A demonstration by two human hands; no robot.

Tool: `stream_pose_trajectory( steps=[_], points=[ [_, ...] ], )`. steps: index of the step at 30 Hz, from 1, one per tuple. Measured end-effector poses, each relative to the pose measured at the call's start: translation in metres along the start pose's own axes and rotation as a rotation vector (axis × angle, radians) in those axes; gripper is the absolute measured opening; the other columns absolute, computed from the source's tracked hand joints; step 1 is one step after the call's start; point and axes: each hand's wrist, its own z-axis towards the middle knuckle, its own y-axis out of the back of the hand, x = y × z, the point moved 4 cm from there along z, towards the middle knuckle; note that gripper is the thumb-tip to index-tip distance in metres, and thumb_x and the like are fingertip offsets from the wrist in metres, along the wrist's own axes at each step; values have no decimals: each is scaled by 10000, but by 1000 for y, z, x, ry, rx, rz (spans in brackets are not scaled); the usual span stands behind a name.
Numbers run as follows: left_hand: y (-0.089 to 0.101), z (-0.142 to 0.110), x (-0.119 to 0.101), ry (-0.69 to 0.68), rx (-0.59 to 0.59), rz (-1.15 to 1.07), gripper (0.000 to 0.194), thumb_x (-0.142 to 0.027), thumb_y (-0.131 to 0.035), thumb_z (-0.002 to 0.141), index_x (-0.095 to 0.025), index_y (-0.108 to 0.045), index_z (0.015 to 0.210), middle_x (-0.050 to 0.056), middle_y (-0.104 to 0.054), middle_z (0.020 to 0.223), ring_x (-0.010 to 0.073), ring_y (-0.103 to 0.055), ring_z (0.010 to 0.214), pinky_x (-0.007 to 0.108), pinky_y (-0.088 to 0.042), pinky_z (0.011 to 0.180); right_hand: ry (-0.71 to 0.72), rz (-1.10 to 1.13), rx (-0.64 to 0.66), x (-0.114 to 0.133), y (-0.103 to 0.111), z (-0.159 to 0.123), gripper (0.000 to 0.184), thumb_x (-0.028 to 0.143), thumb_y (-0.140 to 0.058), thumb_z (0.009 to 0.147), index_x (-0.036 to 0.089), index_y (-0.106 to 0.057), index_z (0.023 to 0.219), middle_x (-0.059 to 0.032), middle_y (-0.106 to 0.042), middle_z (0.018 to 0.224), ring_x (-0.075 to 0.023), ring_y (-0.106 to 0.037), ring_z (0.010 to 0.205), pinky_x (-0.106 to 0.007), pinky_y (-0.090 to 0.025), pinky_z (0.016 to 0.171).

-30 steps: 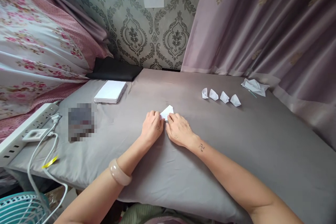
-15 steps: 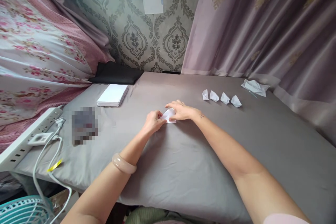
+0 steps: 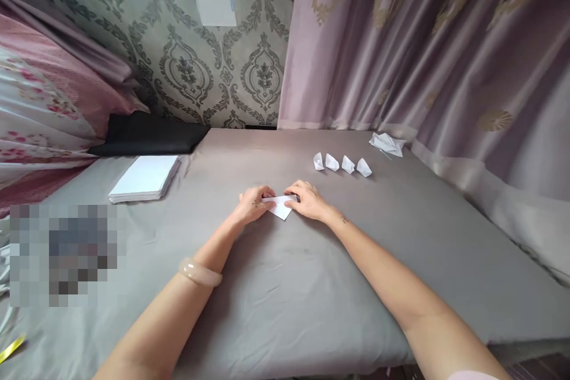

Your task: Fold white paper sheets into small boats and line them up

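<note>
Between my hands is a small folded piece of white paper (image 3: pixel 281 208), a triangle with its point towards me, low over the grey cloth. My left hand (image 3: pixel 255 204) pinches its left corner, thumb on the near face. At the right corner my right hand (image 3: pixel 309 200) grips it the same way, fingers curled behind. The far side of the paper is hidden from me. Beyond my right hand stand several small folded white paper shapes (image 3: pixel 332 162) in a row.
A stack of white paper (image 3: pixel 145 178) lies to the left, before a folded black cloth (image 3: pixel 155 133). Crumpled white paper (image 3: pixel 386 144) sits at the back right by the curtain (image 3: pixel 338 59). A blurred-out object (image 3: pixel 82 249) lies at the left front. Grey cloth (image 3: pixel 276 303) covers the surface.
The paper has turned so its point faces me, and my right hand has moved from over it to its right corner. The view has swung to the right.
</note>
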Motion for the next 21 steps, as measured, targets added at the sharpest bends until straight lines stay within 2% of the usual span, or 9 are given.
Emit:
stream_pose_trajectory(
  steps=[2,6,12,21],
  points=[
    [-2,-2,2,-41,-39,57,290,-322,-556,783,-267,-659,1049,51,-622,1018,256,-524,987,412,-355,896,41,39,-76,-2,-5,-4,278,308,-594,867,251,-645,1134,-52,-579,1116,-215,-490,1049,-383,-363,970],
    [-5,-6,6,-104,-39,133,240,-344,-518,840,-301,-666,1023,47,-597,1081,255,-503,991,425,-343,891,68,65,-151,-5,-11,-11,235,308,-570,892,250,-660,1102,-47,-581,1081,-203,-488,1005,-376,-378,957],
    [-7,-6,6,-118,-3,132,233,-332,-503,856,-280,-642,1037,51,-599,1047,255,-494,999,428,-336,892,108,58,-151,-2,-8,-14,272,299,-535,915,237,-629,1163,-60,-575,1136,-206,-477,1045,-373,-384,973],
    [-4,-9,0,-122,-15,114,206,-312,-516,839,-271,-637,1001,39,-590,1010,246,-492,990,425,-331,902,136,73,-146,-5,-8,-15,290,297,-520,919,243,-619,1186,-53,-572,1198,-223,-457,1115,-390,-368,1008]
  ],
)
